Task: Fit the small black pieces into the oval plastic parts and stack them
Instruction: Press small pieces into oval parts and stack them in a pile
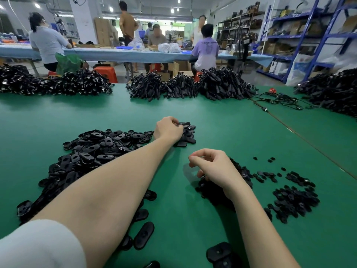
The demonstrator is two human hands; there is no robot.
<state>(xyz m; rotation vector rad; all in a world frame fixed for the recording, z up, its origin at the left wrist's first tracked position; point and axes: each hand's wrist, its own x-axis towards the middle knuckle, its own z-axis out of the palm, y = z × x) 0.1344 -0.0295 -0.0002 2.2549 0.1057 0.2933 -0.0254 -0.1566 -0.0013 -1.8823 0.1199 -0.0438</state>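
I observe my left hand [168,130] extended toward twelve o'clock, fingers curled and pinching one black oval plastic part [184,124] at the top of a small stack of finished ovals [186,135]. I judge this to be the placing step: the stack sits apart from the loose supply so completed work is not mixed back in.

The large heap of loose black oval plastic parts [90,151] lies at ten o'clock on the green bench mat [222,122], running back under my left forearm, presumably so that hand can draw from it without crossing over.

My right hand [214,167] hovers at roughly two o'clock from my body, fingers curled with thumb and forefinger tips brought together. Whether a piece is pinched between them I cannot tell; nothing dark shows at the tips. It sits directly over a pile of small black insert pieces [295,198], which spreads toward three o'clock with strays scattered beyond.

Further heaps of black cabled goods [222,86] line the far edge at twelve o'clock, well apart from the work.
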